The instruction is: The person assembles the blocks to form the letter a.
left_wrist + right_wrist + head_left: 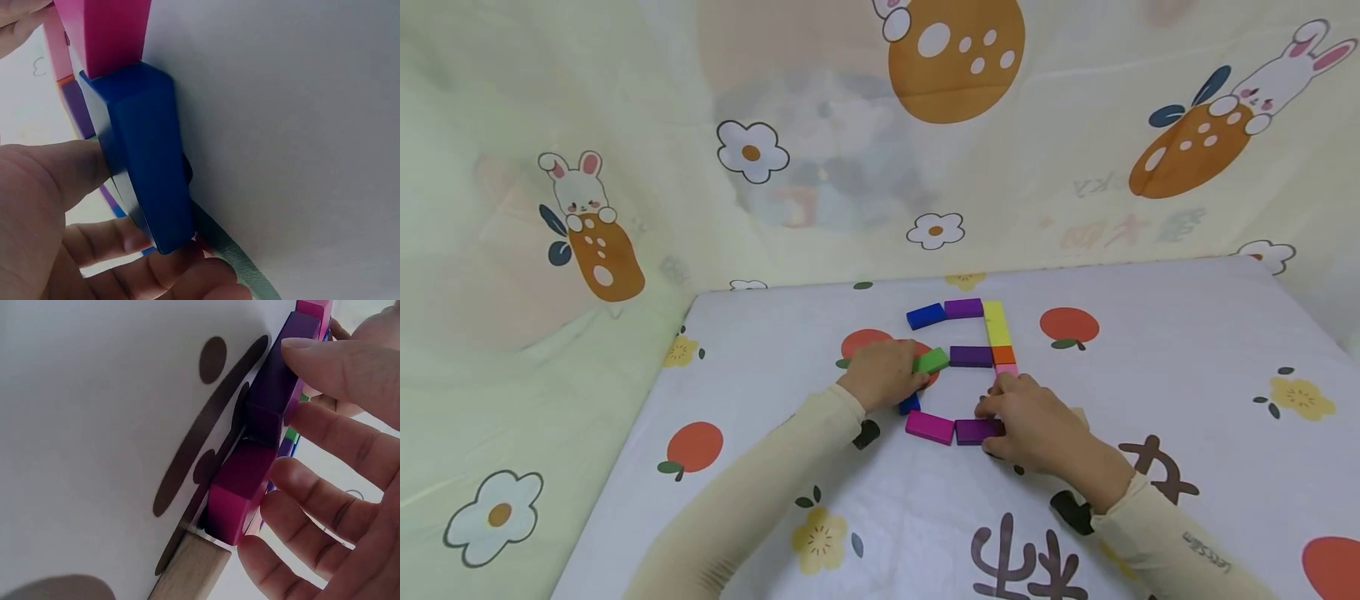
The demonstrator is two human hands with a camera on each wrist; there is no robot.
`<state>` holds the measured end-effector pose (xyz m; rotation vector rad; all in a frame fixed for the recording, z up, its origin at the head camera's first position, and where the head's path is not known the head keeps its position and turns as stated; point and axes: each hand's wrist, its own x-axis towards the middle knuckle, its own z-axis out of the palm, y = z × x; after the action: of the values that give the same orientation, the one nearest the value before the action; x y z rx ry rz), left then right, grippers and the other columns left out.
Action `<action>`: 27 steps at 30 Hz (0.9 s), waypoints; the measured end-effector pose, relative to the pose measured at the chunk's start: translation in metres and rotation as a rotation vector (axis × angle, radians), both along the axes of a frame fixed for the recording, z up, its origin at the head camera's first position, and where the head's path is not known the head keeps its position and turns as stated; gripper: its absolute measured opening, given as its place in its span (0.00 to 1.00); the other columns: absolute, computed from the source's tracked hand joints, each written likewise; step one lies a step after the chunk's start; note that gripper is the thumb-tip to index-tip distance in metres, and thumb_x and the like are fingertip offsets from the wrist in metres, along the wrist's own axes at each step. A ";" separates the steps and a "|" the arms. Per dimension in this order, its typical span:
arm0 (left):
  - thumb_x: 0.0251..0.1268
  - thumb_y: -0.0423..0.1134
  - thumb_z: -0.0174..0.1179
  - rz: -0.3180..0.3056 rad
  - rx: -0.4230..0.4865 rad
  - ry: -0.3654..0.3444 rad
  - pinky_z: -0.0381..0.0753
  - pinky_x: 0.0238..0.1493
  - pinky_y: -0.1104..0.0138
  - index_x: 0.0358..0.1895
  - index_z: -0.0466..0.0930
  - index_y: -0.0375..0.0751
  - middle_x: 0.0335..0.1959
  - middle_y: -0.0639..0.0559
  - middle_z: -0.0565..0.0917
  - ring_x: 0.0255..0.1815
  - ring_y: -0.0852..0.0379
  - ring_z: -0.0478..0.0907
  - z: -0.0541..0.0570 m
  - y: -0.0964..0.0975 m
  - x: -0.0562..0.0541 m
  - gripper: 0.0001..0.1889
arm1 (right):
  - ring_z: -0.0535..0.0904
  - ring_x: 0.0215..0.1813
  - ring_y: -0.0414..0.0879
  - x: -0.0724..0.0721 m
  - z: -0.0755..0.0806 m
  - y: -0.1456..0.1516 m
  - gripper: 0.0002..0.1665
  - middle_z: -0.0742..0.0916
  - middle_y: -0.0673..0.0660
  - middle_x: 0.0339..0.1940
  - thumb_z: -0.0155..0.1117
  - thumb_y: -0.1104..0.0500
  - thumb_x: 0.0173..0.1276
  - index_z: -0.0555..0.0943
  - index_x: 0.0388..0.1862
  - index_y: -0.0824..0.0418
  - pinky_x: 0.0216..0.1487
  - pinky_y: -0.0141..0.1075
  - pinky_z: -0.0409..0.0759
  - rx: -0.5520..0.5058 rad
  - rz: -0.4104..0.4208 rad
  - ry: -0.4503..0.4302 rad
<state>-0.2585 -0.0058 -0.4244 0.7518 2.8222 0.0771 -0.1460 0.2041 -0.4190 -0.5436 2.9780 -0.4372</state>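
Observation:
Several coloured blocks lie end to end on the cloth, forming an outline. At its left side my left hand (883, 375) holds a blue block (147, 150), thumb on one face and fingers curled at the lower end. A magenta block (929, 427) touches that block's other end. Close to the left fingers is a green block (932, 361). My right hand (1037, 425) pinches a purple block (281, 375) between thumb and index finger. Its other fingertips rest near or against a second magenta block (240, 472), which the hand hides in the head view.
A yellow block (997, 323), an orange block (1003, 355) and a pink block (1006, 370) line the right side. Purple blocks (971, 357) and a blue block (927, 316) lie farther back. A bare wooden block (190, 569) adjoins the second magenta one. Behind hangs a printed curtain (842, 242).

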 end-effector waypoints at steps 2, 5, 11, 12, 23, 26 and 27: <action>0.78 0.55 0.59 -0.014 -0.002 0.007 0.71 0.29 0.68 0.51 0.78 0.45 0.30 0.55 0.77 0.30 0.57 0.75 0.000 0.000 0.000 0.17 | 0.76 0.45 0.49 0.000 0.000 -0.001 0.18 0.81 0.55 0.42 0.84 0.55 0.56 0.92 0.45 0.56 0.42 0.42 0.80 0.011 0.002 0.003; 0.78 0.55 0.58 -0.026 0.000 0.011 0.71 0.30 0.68 0.55 0.79 0.44 0.31 0.55 0.78 0.31 0.57 0.76 0.001 -0.001 0.000 0.18 | 0.76 0.46 0.50 -0.001 0.001 -0.001 0.18 0.82 0.55 0.41 0.84 0.54 0.55 0.92 0.45 0.56 0.42 0.43 0.79 0.019 0.005 0.000; 0.79 0.55 0.58 -0.021 0.003 0.002 0.70 0.32 0.68 0.57 0.78 0.44 0.30 0.55 0.76 0.32 0.57 0.75 0.001 -0.001 0.000 0.19 | 0.76 0.47 0.51 -0.001 0.002 -0.003 0.18 0.82 0.55 0.42 0.84 0.54 0.56 0.92 0.45 0.56 0.43 0.44 0.80 0.025 0.005 -0.014; 0.79 0.54 0.58 -0.021 0.005 0.001 0.70 0.32 0.68 0.57 0.78 0.43 0.30 0.55 0.76 0.32 0.57 0.75 0.001 -0.001 0.000 0.19 | 0.76 0.47 0.51 -0.001 0.002 -0.003 0.18 0.82 0.55 0.42 0.84 0.54 0.56 0.92 0.45 0.56 0.43 0.45 0.81 0.027 0.005 -0.015; 0.76 0.56 0.61 -0.086 0.074 -0.036 0.79 0.39 0.68 0.68 0.73 0.44 0.48 0.50 0.77 0.40 0.57 0.76 0.009 -0.015 0.002 0.27 | 0.76 0.47 0.50 0.001 0.002 -0.002 0.18 0.82 0.55 0.42 0.84 0.53 0.56 0.92 0.45 0.55 0.43 0.44 0.80 0.022 0.004 -0.021; 0.73 0.55 0.65 -0.148 0.079 -0.067 0.82 0.45 0.66 0.69 0.75 0.47 0.54 0.49 0.76 0.46 0.57 0.76 0.015 -0.025 0.005 0.28 | 0.76 0.47 0.51 0.001 0.002 -0.001 0.17 0.83 0.55 0.42 0.84 0.54 0.56 0.92 0.45 0.55 0.43 0.44 0.80 0.023 0.008 -0.006; 0.72 0.55 0.66 -0.161 0.084 -0.080 0.83 0.47 0.65 0.68 0.76 0.48 0.55 0.48 0.75 0.48 0.56 0.77 0.017 -0.027 0.007 0.27 | 0.75 0.46 0.51 0.001 0.002 -0.001 0.17 0.83 0.55 0.42 0.84 0.54 0.56 0.92 0.45 0.55 0.43 0.44 0.80 0.024 0.009 -0.002</action>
<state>-0.2516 -0.0324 -0.4073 0.9695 2.6862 0.1955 -0.1450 0.2034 -0.4174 -0.5536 2.9741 -0.4003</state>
